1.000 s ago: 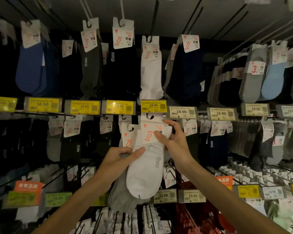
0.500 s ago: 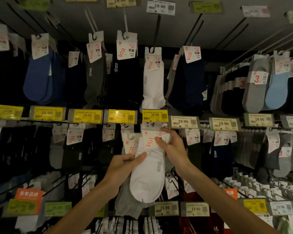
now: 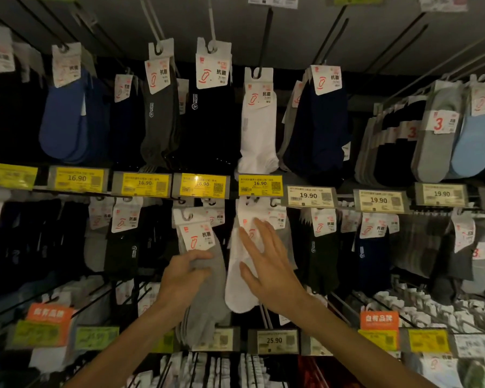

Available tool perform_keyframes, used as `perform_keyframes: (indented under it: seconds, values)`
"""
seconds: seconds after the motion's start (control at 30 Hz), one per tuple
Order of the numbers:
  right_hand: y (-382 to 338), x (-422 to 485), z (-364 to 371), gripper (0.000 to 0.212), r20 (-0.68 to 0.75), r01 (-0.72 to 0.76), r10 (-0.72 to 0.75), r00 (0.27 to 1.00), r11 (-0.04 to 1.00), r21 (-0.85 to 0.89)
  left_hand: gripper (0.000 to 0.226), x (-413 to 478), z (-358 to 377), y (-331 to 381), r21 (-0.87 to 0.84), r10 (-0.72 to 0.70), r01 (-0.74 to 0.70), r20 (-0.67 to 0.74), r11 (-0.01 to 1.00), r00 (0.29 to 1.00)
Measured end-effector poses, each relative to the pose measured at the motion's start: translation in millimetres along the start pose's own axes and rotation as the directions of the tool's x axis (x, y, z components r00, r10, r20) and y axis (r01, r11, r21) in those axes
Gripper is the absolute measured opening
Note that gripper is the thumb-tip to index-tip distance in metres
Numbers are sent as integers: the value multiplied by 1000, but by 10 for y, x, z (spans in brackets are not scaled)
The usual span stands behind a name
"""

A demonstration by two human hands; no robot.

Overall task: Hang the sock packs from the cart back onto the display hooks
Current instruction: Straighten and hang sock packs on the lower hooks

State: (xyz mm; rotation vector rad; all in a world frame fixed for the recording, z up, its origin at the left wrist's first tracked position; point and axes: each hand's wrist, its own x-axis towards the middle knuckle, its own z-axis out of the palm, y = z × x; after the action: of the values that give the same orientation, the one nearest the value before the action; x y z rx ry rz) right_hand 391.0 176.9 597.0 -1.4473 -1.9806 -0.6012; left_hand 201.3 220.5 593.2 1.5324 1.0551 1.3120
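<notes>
Dim supermarket sock wall, seen from head height. White sock pack (image 3: 235, 292) hanging by its header card just under a yellow 16.90 price tag (image 3: 260, 185), the display hook itself hidden behind the tag, the pack apparently bearing its own weight. Right hand (image 3: 275, 275) off the card pinched 0.5 s earlier, fingers (image 3: 263, 233) now straight and spread wide, on or just in front of the pack; contact hard to tell. Left hand (image 3: 182, 275), a moment ago steadying the white pack from below, now curled round a grey sock pack (image 3: 207, 298) just beside it, grey header card (image 3: 195, 233) tilted and seemingly on no hook. Judged: 1 pack rehung, the grey 1 next in line. Cart out of view.
</notes>
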Motion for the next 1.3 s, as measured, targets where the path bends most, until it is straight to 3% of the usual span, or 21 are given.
perform_keyframes:
  seconds: [0.27,0.47,0.8,1.0,1.3]
  values:
    - [303,392,380,72,102,-64,73,992,994,-91,39,0,-132,-75,-23,5,-6,-68,1000,998]
    - [503,672,622,74,291,-135,168,942,982,-129,38,-10,-65,12,-86,-25,22,-33,996,999]
    - [873,1110,930,76,436,-103,230,870,950,-294,36,51,-105,0,-176,-78,92,84,980,993]
    - [1063,1396,1139,75,491,-160,278,825,950,-268,37,52,-141,19,-174,-106,133,153,976,982]
    - [1227,1583,1342,77,524,-184,282,803,955,-232,42,140,-172,-55,-314,-118,183,215,932,970]
